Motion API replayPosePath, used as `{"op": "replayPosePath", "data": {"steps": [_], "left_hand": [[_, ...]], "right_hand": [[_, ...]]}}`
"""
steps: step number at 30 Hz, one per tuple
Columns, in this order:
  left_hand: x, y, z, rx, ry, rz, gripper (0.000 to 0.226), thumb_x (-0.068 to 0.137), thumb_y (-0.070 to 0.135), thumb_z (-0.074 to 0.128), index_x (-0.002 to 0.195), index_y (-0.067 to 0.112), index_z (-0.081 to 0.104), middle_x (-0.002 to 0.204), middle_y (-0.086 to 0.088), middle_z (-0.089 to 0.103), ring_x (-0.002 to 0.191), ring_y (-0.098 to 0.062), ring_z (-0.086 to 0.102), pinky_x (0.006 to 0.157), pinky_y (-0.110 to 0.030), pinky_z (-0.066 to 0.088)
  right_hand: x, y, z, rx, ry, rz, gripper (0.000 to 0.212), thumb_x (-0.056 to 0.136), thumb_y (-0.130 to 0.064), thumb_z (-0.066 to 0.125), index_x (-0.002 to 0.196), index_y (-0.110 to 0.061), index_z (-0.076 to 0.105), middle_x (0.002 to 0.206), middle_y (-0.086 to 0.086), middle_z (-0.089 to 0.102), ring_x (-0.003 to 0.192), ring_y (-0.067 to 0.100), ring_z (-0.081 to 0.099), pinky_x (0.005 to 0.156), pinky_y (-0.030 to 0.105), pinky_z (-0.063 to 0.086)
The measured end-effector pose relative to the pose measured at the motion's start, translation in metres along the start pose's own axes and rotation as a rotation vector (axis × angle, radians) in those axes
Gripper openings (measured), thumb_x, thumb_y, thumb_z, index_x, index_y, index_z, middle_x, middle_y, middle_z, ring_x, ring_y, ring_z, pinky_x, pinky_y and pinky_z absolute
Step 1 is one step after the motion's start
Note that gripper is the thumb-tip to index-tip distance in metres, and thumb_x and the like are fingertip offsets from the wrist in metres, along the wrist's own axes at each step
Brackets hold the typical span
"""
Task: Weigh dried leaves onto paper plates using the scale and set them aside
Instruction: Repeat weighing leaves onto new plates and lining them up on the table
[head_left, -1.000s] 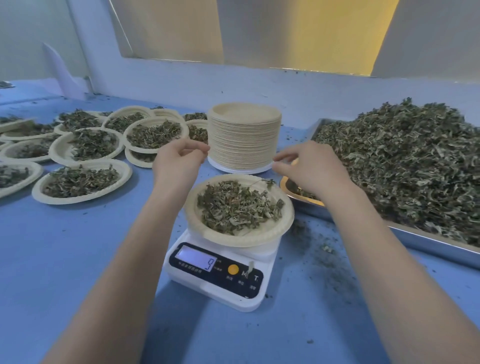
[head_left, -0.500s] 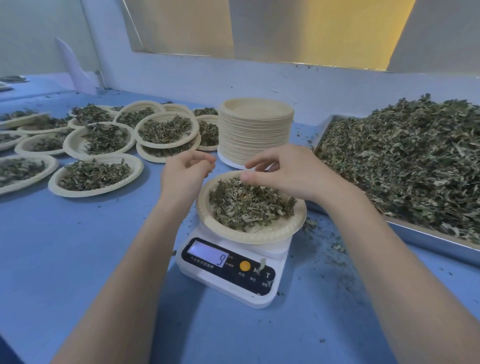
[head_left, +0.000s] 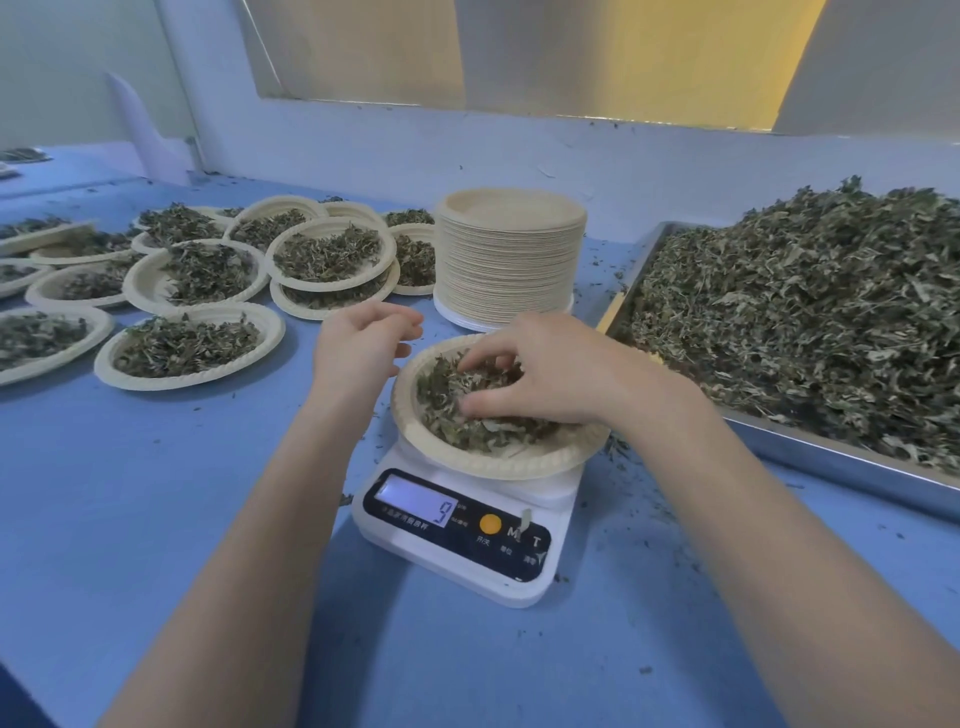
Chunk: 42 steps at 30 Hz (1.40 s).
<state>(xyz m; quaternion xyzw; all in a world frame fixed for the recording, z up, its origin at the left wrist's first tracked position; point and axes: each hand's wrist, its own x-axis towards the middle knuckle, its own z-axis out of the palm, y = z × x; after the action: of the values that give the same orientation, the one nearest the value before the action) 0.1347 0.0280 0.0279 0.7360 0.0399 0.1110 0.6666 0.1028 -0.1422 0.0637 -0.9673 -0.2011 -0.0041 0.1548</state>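
Note:
A white digital scale (head_left: 457, 540) sits on the blue table, its display reading 9. On it rests a paper plate (head_left: 498, 465) holding dried leaves (head_left: 441, 410). My right hand (head_left: 550, 374) is down in this plate, thumb and curled fingers closed around some of the leaves. My left hand (head_left: 358, 348) hovers just left of the plate's rim, fingers loosely curled and holding nothing. It does not touch the plate.
A tall stack of empty paper plates (head_left: 509, 260) stands behind the scale. A metal tray (head_left: 831, 457) heaped with dried leaves (head_left: 805, 322) fills the right side. Several filled plates (head_left: 187, 345) lie at the left. Leaf crumbs dot the table around the scale.
My right hand came from the tray's corner to above the weighed plate, then dropped into its leaves. My left hand stayed beside the plate's left rim. The scale still reads 9.

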Motion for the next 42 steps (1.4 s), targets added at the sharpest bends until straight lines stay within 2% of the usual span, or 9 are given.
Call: {"op": "replayPosePath", "data": {"steps": [4, 9, 14, 19, 28, 34, 38, 40, 42], "left_hand": [[0.000, -0.001, 0.001, -0.005, 0.003, 0.000, 0.016, 0.085, 0.011, 0.059, 0.077, 0.021, 0.069, 0.085, 0.001, 0.069, 0.075, -0.012, 0.061, 0.067, -0.025, 0.047], [0.001, -0.001, 0.000, 0.003, -0.002, 0.009, 0.018, 0.086, 0.010, 0.057, 0.078, 0.021, 0.069, 0.086, 0.001, 0.069, 0.075, -0.013, 0.060, 0.067, -0.026, 0.047], [0.001, -0.001, 0.001, 0.007, -0.002, 0.009, 0.017, 0.086, 0.010, 0.058, 0.077, 0.021, 0.068, 0.084, 0.001, 0.068, 0.074, -0.013, 0.059, 0.067, -0.026, 0.047], [0.000, -0.001, 0.002, 0.009, -0.001, 0.011, 0.015, 0.085, 0.011, 0.059, 0.078, 0.020, 0.069, 0.085, 0.000, 0.069, 0.075, -0.014, 0.060, 0.069, -0.027, 0.048], [0.000, -0.001, 0.002, 0.007, 0.002, 0.002, 0.018, 0.085, 0.008, 0.057, 0.078, 0.019, 0.069, 0.085, 0.000, 0.068, 0.075, -0.014, 0.059, 0.068, -0.026, 0.048], [-0.001, -0.001, 0.002, 0.004, 0.002, 0.002, 0.015, 0.085, 0.008, 0.057, 0.080, 0.017, 0.069, 0.085, 0.000, 0.068, 0.075, -0.013, 0.059, 0.063, -0.023, 0.045], [-0.001, -0.001, 0.003, 0.008, 0.007, 0.000, 0.016, 0.085, 0.008, 0.057, 0.080, 0.018, 0.069, 0.086, 0.000, 0.068, 0.075, -0.013, 0.059, 0.064, -0.024, 0.046], [0.000, -0.001, 0.003, 0.014, 0.006, 0.002, 0.017, 0.085, 0.008, 0.056, 0.081, 0.018, 0.069, 0.087, 0.000, 0.068, 0.076, -0.013, 0.059, 0.066, -0.025, 0.046], [0.000, -0.002, 0.003, 0.021, 0.001, 0.006, 0.016, 0.085, 0.008, 0.056, 0.082, 0.017, 0.069, 0.088, -0.001, 0.068, 0.076, -0.014, 0.059, 0.068, -0.026, 0.047]], "right_hand": [[0.001, 0.001, -0.005, 0.051, 0.115, -0.028, 0.011, 0.085, -0.029, 0.069, 0.095, -0.027, 0.074, 0.079, -0.013, 0.063, 0.067, -0.008, 0.051, 0.058, 0.000, 0.039], [-0.007, 0.006, -0.023, 0.183, 0.287, 0.001, 0.007, 0.086, -0.027, 0.068, 0.085, -0.034, 0.069, 0.073, -0.024, 0.059, 0.062, -0.004, 0.060, 0.058, 0.006, 0.046], [-0.016, 0.018, -0.036, 0.385, 0.467, 0.044, 0.010, 0.087, -0.020, 0.068, 0.083, -0.030, 0.066, 0.073, -0.017, 0.064, 0.056, -0.001, 0.063, 0.047, 0.004, 0.041], [-0.016, 0.022, -0.038, 0.379, 0.513, 0.070, 0.014, 0.086, -0.021, 0.068, 0.079, -0.032, 0.065, 0.072, -0.017, 0.064, 0.062, 0.003, 0.064, 0.057, 0.001, 0.043], [-0.013, 0.019, -0.030, 0.402, 0.452, 0.057, 0.013, 0.086, -0.018, 0.068, 0.080, -0.029, 0.066, 0.072, -0.015, 0.064, 0.050, -0.007, 0.058, 0.046, 0.003, 0.039], [-0.015, 0.032, -0.038, 0.352, 0.581, 0.140, 0.017, 0.087, -0.021, 0.067, 0.078, -0.035, 0.066, 0.067, -0.022, 0.061, 0.052, -0.002, 0.061, 0.058, 0.001, 0.043], [-0.024, 0.062, -0.052, 0.048, 0.745, 0.424, 0.018, 0.091, -0.020, 0.061, 0.106, -0.018, 0.072, 0.093, -0.002, 0.070, 0.079, 0.010, 0.061, 0.076, 0.011, 0.042], [-0.029, 0.070, -0.053, -0.105, 0.675, 0.508, 0.025, 0.090, -0.024, 0.063, 0.113, -0.019, 0.069, 0.109, 0.007, 0.068, 0.092, 0.024, 0.063, 0.086, 0.029, 0.048], [-0.028, 0.066, -0.050, -0.107, 0.520, 0.459, 0.029, 0.087, -0.032, 0.066, 0.116, -0.026, 0.067, 0.111, 0.003, 0.067, 0.092, 0.022, 0.063, 0.086, 0.032, 0.049]]}}
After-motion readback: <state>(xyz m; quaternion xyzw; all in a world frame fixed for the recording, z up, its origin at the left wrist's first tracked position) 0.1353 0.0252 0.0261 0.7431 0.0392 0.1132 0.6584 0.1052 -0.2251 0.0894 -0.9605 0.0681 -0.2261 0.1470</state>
